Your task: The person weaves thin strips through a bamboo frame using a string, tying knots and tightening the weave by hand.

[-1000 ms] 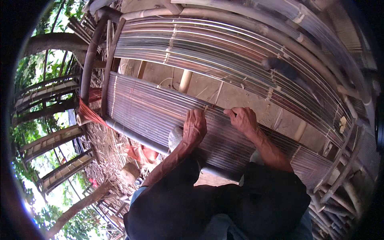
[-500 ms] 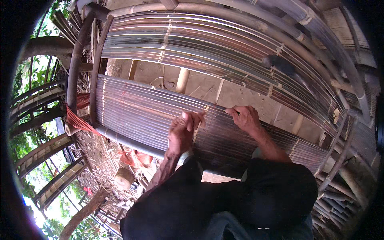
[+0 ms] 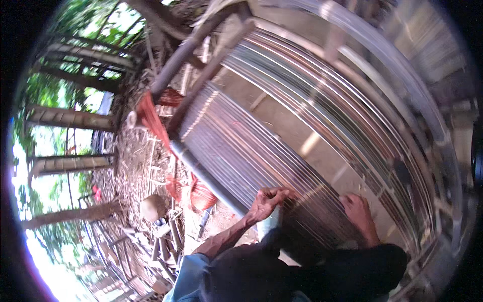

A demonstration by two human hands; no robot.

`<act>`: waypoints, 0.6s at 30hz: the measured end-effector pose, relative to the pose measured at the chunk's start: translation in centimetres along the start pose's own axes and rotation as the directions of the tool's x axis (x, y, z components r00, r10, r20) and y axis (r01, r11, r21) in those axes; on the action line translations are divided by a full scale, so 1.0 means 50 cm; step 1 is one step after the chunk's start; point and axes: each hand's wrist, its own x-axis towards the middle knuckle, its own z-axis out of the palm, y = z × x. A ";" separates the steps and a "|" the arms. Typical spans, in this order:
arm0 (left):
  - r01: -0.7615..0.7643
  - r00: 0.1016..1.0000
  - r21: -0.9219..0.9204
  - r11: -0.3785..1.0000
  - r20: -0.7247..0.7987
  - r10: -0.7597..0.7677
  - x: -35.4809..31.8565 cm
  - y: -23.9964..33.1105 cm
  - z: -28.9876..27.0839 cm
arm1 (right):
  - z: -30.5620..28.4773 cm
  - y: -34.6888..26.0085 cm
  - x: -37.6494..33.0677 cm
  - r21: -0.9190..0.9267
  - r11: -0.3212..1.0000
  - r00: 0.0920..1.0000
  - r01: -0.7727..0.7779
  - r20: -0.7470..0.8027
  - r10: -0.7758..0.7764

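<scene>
A wooden loom frame (image 3: 201,75) carries stretched threads (image 3: 241,151) across a grey roller (image 3: 201,168).

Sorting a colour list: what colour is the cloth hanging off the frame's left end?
Red cloth, clearest in the head view.

warp threads (image 3: 241,146) reddish-brown, striped | cloth (image 3: 151,118) red | pipe (image 3: 206,176) grey

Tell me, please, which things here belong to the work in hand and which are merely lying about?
In the work:
- left hand on the sheet of stretched threads
- right hand on the same threads
- round front beam

Lying about:
- red cloth
- red bag on the ground
- round pale pot
</scene>
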 end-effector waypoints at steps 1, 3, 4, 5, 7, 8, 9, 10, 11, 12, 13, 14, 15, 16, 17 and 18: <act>0.088 0.990 0.119 0.989 -0.121 -0.073 0.009 0.032 -0.037 | -0.030 -0.010 -0.001 -0.061 0.998 0.999 -0.010 0.044 0.013; -0.234 0.890 0.495 0.837 -0.238 0.390 0.052 0.057 -0.148 | -0.081 -0.042 0.020 -0.134 0.991 0.995 0.015 0.101 -0.002; -0.279 0.840 0.618 0.735 -0.214 0.499 0.085 0.081 -0.209 | -0.108 -0.060 0.030 -0.164 0.987 0.989 0.005 0.144 0.019; -0.298 0.787 0.729 0.616 -0.178 0.591 0.116 0.101 -0.269 | -0.127 -0.081 0.037 -0.190 0.982 0.980 -0.005 0.193 0.043; -0.238 0.710 0.887 0.396 -0.119 0.694 0.191 0.114 -0.379 | -0.175 -0.136 0.060 -0.236 0.969 0.972 0.074 0.236 -0.016; -0.244 0.693 0.898 0.367 -0.103 0.713 0.235 0.136 -0.396 | -0.205 -0.159 0.064 -0.278 0.953 0.963 0.116 0.267 -0.039; -0.250 0.676 0.908 0.336 -0.085 0.732 0.277 0.159 -0.408 | -0.229 -0.185 0.064 -0.299 0.949 0.965 0.101 0.262 -0.020; -0.256 0.677 0.901 0.351 -0.092 0.730 0.318 0.166 -0.425 | -0.242 -0.212 0.068 -0.363 0.927 0.976 0.094 0.220 -0.013; -0.246 0.641 0.928 0.280 -0.060 0.765 0.343 0.169 -0.453 | -0.246 -0.238 0.082 -0.411 0.906 0.981 0.104 0.192 -0.026; -0.241 0.605 0.948 0.210 -0.022 0.796 0.362 0.163 -0.471 | -0.253 -0.268 0.091 -0.415 0.903 0.979 0.108 0.202 -0.024; -0.232 0.611 0.948 0.219 -0.033 0.791 0.369 0.150 -0.487 | -0.258 -0.300 0.102 -0.421 0.900 0.977 0.115 0.212 -0.025; -0.184 0.649 0.974 0.133 0.019 0.761 0.387 0.152 -0.493 | -0.263 -0.319 0.111 -0.431 0.895 0.979 0.111 0.205 -0.023; -0.137 0.687 0.990 0.042 0.064 0.724 0.400 0.152 -0.499 | -0.268 -0.316 0.117 -0.438 0.892 0.979 0.109 0.203 -0.020; -0.111 0.700 0.992 0.059 0.036 0.713 0.411 0.141 -0.487 | -0.275 -0.301 0.119 -0.444 0.883 0.976 0.153 0.211 -0.063; -0.117 0.676 0.991 0.062 0.034 0.736 0.419 0.144 -0.470 | -0.279 -0.294 0.120 -0.448 0.873 0.971 0.191 0.215 -0.102; -0.098 0.697 0.989 0.108 -0.009 0.717 0.424 0.149 -0.464 | -0.277 -0.303 0.123 -0.449 0.873 0.972 0.191 0.213 -0.103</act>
